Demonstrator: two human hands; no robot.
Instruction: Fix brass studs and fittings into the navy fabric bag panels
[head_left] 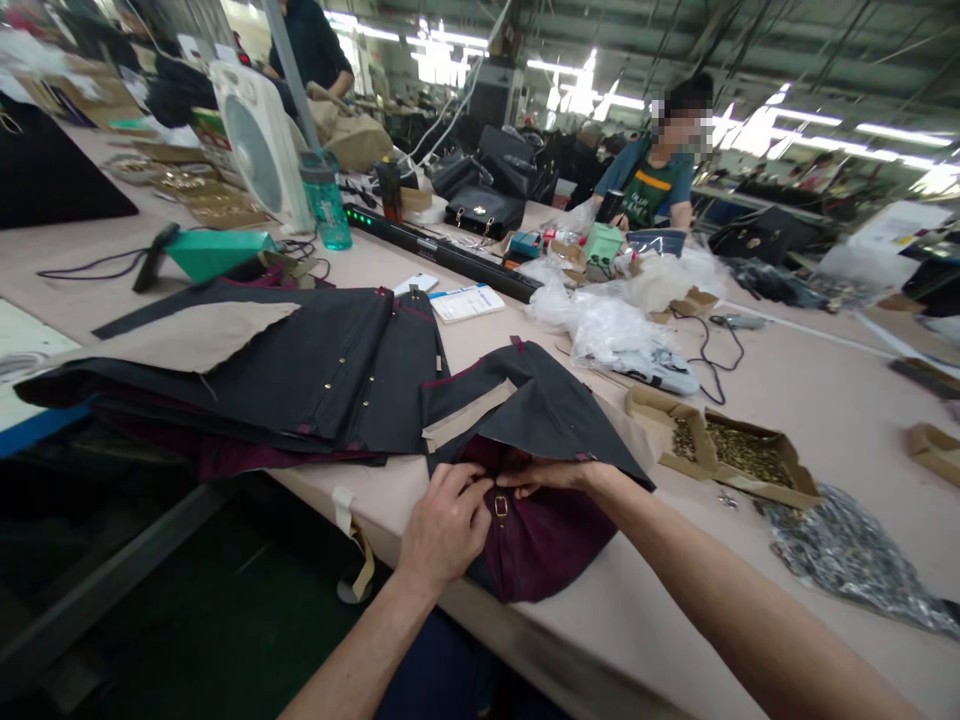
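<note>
A dark grey bag piece [559, 405] with a maroon lining [559, 545] lies folded open at the table's near edge. My left hand [450, 515] pinches the lining just above a small brass buckle [501, 506] on a maroon strap. Opposite it, my right hand [536, 475] reaches under the raised grey flap, its fingertips closed at the same spot. Whatever is between the fingertips is too small to make out. A beige strip [469, 415] lies across the grey material.
Stacked grey bag pieces [330, 370] lie to the left. On the right are cardboard trays of small brass parts [750, 455] and a pile of metal chain [855, 555]. Farther back stand a fan [259, 145], a teal bottle [326, 205] and plastic bags [615, 325]. A co-worker [652, 180] sits opposite.
</note>
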